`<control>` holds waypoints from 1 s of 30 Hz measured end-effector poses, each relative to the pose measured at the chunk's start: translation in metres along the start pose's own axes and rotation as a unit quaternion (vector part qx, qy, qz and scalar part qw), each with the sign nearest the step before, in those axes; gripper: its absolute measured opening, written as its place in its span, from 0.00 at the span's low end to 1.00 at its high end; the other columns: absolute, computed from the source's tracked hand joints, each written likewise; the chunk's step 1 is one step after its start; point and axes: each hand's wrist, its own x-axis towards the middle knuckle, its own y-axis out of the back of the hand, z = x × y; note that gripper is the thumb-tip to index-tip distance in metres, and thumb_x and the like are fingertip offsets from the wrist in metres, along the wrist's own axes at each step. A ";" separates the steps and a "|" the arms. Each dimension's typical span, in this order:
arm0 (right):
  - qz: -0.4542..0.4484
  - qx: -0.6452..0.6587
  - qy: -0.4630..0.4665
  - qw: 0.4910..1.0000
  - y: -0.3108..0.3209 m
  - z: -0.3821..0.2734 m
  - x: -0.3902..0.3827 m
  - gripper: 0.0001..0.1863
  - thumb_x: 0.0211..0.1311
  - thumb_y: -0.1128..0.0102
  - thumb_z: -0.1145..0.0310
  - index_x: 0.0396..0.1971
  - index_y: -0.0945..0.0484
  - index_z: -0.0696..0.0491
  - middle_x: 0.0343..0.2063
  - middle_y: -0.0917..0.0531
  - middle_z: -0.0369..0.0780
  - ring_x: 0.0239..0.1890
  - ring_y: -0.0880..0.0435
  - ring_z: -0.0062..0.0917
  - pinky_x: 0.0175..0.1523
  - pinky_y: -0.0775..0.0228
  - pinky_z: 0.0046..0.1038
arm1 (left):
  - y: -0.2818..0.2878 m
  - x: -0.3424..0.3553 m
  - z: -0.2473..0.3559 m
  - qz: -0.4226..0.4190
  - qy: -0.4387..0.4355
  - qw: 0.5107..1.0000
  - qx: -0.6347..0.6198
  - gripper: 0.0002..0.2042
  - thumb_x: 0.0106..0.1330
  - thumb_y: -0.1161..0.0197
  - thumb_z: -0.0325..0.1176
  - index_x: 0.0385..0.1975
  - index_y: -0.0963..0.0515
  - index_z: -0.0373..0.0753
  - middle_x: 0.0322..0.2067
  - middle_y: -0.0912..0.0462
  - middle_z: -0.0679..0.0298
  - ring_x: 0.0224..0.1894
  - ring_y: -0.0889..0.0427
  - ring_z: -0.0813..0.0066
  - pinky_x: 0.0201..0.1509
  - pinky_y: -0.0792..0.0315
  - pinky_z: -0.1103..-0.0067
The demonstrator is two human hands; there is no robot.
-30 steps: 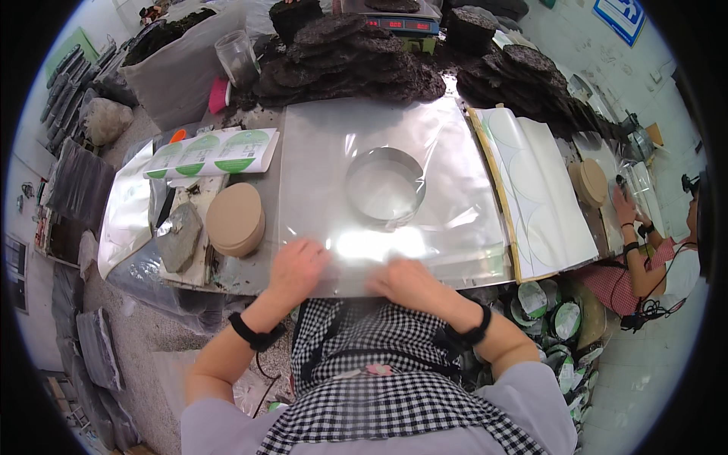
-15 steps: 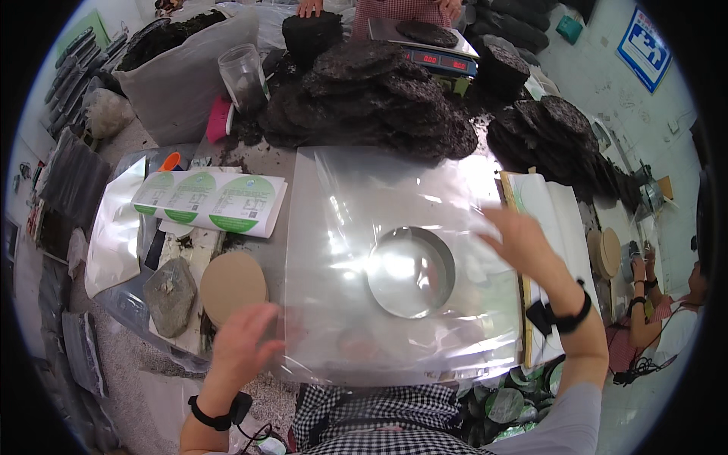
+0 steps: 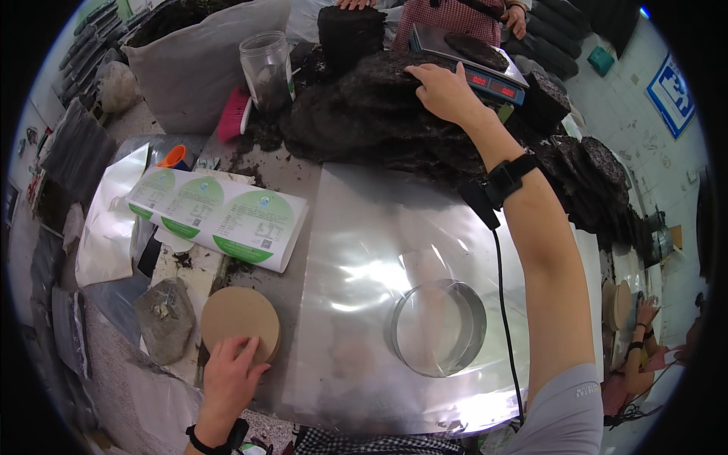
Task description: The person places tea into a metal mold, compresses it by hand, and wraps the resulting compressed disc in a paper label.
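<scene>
The person's left hand [image 3: 236, 371] rests on the near part of a round tan block [image 3: 239, 312], fingers slightly spread and bent, not closed around it. The block lies at the near left of the surface [image 3: 291, 292], just right of a grey stone [image 3: 164, 322]. The right hand [image 3: 440, 92] reaches to the far side, open, its fingers on the pile of dark discs [image 3: 356, 114] and its thumb lifted. Near the right forearm, a metal ring [image 3: 475, 334] stands on the clear sheets [image 3: 341, 318]. A green-and-white label sheet [image 3: 220, 216] lies farther left. Beyond the pile is a scale [image 3: 504, 92] carrying one dark disc [image 3: 476, 50].
</scene>
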 end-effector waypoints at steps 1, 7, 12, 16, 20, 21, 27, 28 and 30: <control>0.019 0.002 0.013 1.000 0.002 0.005 0.000 0.25 0.62 0.49 0.71 0.61 0.32 0.51 0.57 0.25 0.43 0.66 0.33 0.38 0.67 0.52 0.63 | -0.001 -0.002 -0.001 0.024 -0.032 0.999 0.020 0.15 0.54 0.31 0.29 0.41 0.21 0.34 0.37 0.20 0.59 0.39 0.21 0.57 0.43 0.25 0.69; 0.360 0.076 0.049 0.929 0.069 0.016 -0.026 0.25 0.63 0.51 0.80 0.60 0.31 0.46 0.55 0.24 0.44 0.60 0.28 0.43 0.67 0.38 0.44 | -0.003 -0.023 0.012 0.111 0.031 0.988 0.103 0.09 0.59 0.36 0.24 0.39 0.19 0.37 0.29 0.16 0.60 0.26 0.17 0.59 0.31 0.23 0.70; 0.329 0.226 -0.114 0.910 0.130 0.005 -0.190 0.22 0.63 0.49 0.80 0.57 0.26 0.49 0.44 0.19 0.45 0.39 0.22 0.33 0.47 0.29 0.27 | 0.004 0.016 0.103 0.247 -0.276 0.926 -0.065 0.14 0.55 0.38 0.22 0.42 0.19 0.35 0.36 0.14 0.59 0.37 0.14 0.63 0.39 0.19 0.74; 0.261 0.287 -0.229 0.893 0.145 -0.048 -0.305 0.22 0.64 0.49 0.79 0.57 0.25 0.49 0.30 0.19 0.41 0.23 0.35 0.17 0.33 0.35 0.18 | -0.079 0.038 0.159 0.160 -0.374 0.912 -0.053 0.18 0.54 0.39 0.25 0.48 0.20 0.39 0.52 0.20 0.60 0.55 0.21 0.64 0.58 0.26 0.71; 0.271 0.287 -0.174 0.902 0.141 -0.086 -0.384 0.28 0.58 0.51 0.89 0.58 0.27 0.52 0.53 0.21 0.44 0.57 0.21 0.34 0.56 0.29 0.28 | -0.127 0.044 0.164 0.091 -0.378 0.921 -0.025 0.21 0.55 0.41 0.24 0.51 0.22 0.39 0.55 0.22 0.61 0.59 0.25 0.65 0.61 0.29 0.72; 0.273 0.282 -0.153 0.907 0.139 -0.099 -0.394 0.29 0.54 0.50 0.91 0.57 0.27 0.54 0.54 0.22 0.45 0.59 0.23 0.37 0.60 0.32 0.30 | -0.126 0.042 0.165 0.078 -0.377 0.923 -0.022 0.21 0.54 0.41 0.23 0.51 0.22 0.39 0.55 0.22 0.62 0.59 0.24 0.65 0.61 0.28 0.73; 0.067 0.134 0.032 0.988 0.062 -0.146 -0.448 0.29 0.57 0.47 0.76 0.62 0.31 0.53 0.62 0.30 0.44 0.70 0.39 0.37 0.74 0.54 0.46 | -0.048 0.021 0.164 -0.040 -0.098 0.968 -0.229 0.18 0.59 0.42 0.23 0.51 0.23 0.36 0.54 0.22 0.58 0.55 0.23 0.60 0.56 0.27 0.71; 0.026 0.156 0.031 0.987 0.054 -0.149 -0.458 0.29 0.56 0.47 0.75 0.61 0.31 0.53 0.62 0.30 0.45 0.70 0.38 0.37 0.74 0.53 0.46 | -0.045 0.028 0.167 -0.027 -0.100 0.967 -0.233 0.18 0.59 0.41 0.24 0.52 0.24 0.36 0.54 0.22 0.58 0.54 0.22 0.59 0.55 0.26 0.71; -0.039 0.191 0.039 0.980 0.053 -0.154 -0.459 0.30 0.55 0.45 0.74 0.61 0.31 0.53 0.62 0.30 0.45 0.69 0.38 0.36 0.73 0.51 0.46 | -0.050 0.041 0.171 0.043 -0.189 0.958 -0.211 0.19 0.60 0.39 0.26 0.53 0.25 0.35 0.54 0.23 0.57 0.51 0.22 0.57 0.52 0.26 0.70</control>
